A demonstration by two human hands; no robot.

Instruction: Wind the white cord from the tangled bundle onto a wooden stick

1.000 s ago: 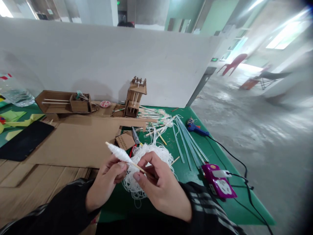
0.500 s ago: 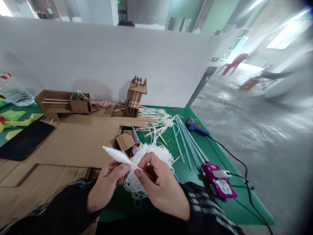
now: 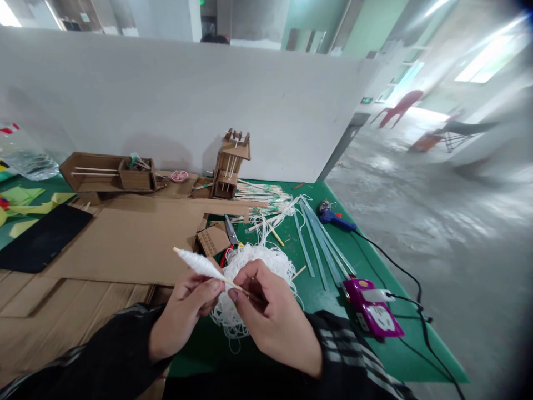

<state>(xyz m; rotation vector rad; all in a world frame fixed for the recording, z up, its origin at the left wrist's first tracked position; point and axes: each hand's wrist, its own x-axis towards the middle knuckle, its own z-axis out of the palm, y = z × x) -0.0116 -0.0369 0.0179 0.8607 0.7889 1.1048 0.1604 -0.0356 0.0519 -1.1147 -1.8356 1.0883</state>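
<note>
My left hand (image 3: 183, 314) and my right hand (image 3: 270, 316) both pinch a thin wooden stick (image 3: 239, 287) low in the middle of the view. The stick's far end is wound with white string (image 3: 199, 264) and points up and to the left. Just behind my hands a loose tangle of white string (image 3: 254, 266) lies on the green table mat (image 3: 375, 355).
Flat cardboard sheets (image 3: 129, 239) cover the table's left side. A small cardboard tower (image 3: 230, 165) and a cardboard box (image 3: 108, 173) stand by the white partition. Scissors (image 3: 230, 230), glue sticks (image 3: 320, 239), a blue glue gun (image 3: 335, 218) and a purple socket strip (image 3: 372, 311) lie to the right.
The wound end of the stick has shifted slightly to the left and down. My fingers have turned a little on the stick.
</note>
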